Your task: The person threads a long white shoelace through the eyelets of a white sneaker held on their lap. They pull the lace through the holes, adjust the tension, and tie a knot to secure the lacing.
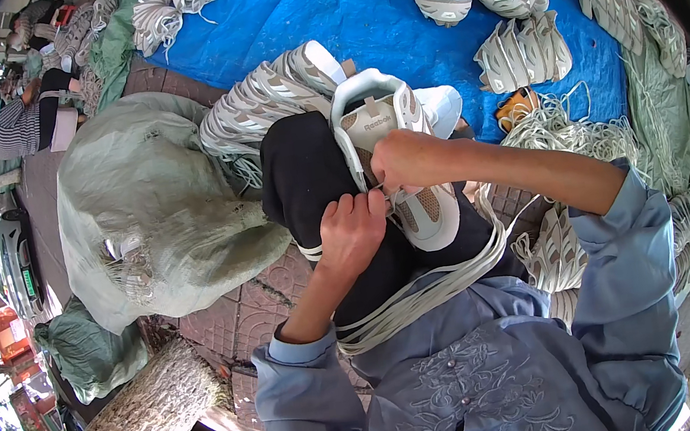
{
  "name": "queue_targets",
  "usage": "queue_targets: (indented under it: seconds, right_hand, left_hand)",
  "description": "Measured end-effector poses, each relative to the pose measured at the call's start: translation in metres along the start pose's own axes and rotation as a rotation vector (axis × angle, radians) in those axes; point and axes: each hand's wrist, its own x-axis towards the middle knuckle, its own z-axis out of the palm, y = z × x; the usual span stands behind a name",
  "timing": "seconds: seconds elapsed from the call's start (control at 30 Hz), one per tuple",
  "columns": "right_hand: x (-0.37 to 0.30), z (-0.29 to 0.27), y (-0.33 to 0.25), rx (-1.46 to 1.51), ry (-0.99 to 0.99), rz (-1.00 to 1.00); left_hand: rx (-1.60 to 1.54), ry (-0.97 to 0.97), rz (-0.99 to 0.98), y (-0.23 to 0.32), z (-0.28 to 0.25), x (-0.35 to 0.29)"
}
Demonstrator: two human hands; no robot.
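Observation:
A white and beige shoe upper [372,125] rests across my lap, its padded collar away from me and its rounded toe toward me. Over its eyelet rows my two hands almost meet. My right hand [412,159] is closed in a pinch on a thin white shoelace [388,194] at the middle of the upper. Just to the left, my left hand [353,233] is curled with its fingertips on the same lace, at the upper's left edge. The fingers partly hide the eyelets. A bundle of loose white laces [425,296] lies over my thighs.
Nested shoe uppers [268,95] lean beyond my left knee, beside a large pale green sack [161,205]. More uppers [522,52] and a tangle of laces [574,133] lie on the blue tarp [317,1]. A stone post [141,421] lies at lower left.

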Motion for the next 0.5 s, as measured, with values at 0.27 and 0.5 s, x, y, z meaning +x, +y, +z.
queue_targets:
  seconds: [0.27, 0.5]
  right_hand:
    - [-0.002, 0.0, 0.007, -0.191, 0.174, -0.149]
    - [-0.012, -0.02, 0.011, 0.038, 0.264, -0.238]
  left_hand:
    - [-0.064, 0.036, -0.036, 0.001, -0.001, 0.004]
    - [-0.428, 0.008, -0.314, 0.007, -0.004, 0.023]
